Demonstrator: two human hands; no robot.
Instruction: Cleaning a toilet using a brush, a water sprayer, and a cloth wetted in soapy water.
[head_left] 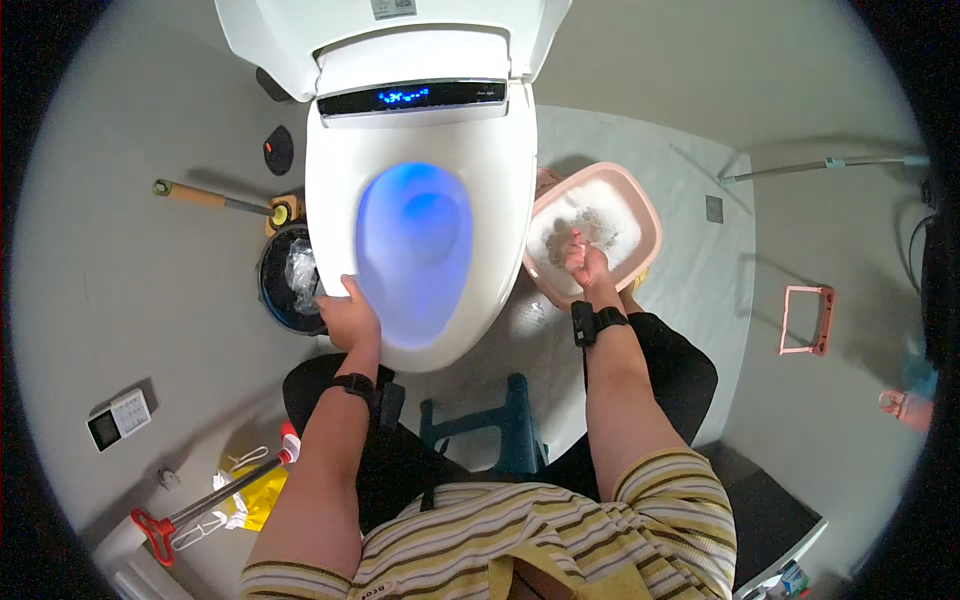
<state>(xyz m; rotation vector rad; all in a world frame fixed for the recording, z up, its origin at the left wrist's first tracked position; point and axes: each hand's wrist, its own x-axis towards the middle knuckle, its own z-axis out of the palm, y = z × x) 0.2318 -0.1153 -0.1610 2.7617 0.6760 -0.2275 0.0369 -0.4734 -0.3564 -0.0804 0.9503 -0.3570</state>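
A white toilet [325, 180] stands in front of me with its lid raised, and blue light fills its bowl. My left hand [350, 318] is on the near left part of the rim, its fingers bent over the outer edge and closed on it. To the right of the toilet is a pink plastic basin [648, 205] of water topped with white suds [610, 200]. Over the basin's near part, my right hand [588, 262] is closed with its fingers curled. Whatever it may hold is hidden.
Left of the toilet are a dark bin [268, 290] with a clear bag and a wooden-handled tool [200, 195]. A teal stool [490, 430] stands between my legs. A red-and-grey handled tool [225, 490] lies at lower left. A pink frame [823, 320] hangs on the right wall.
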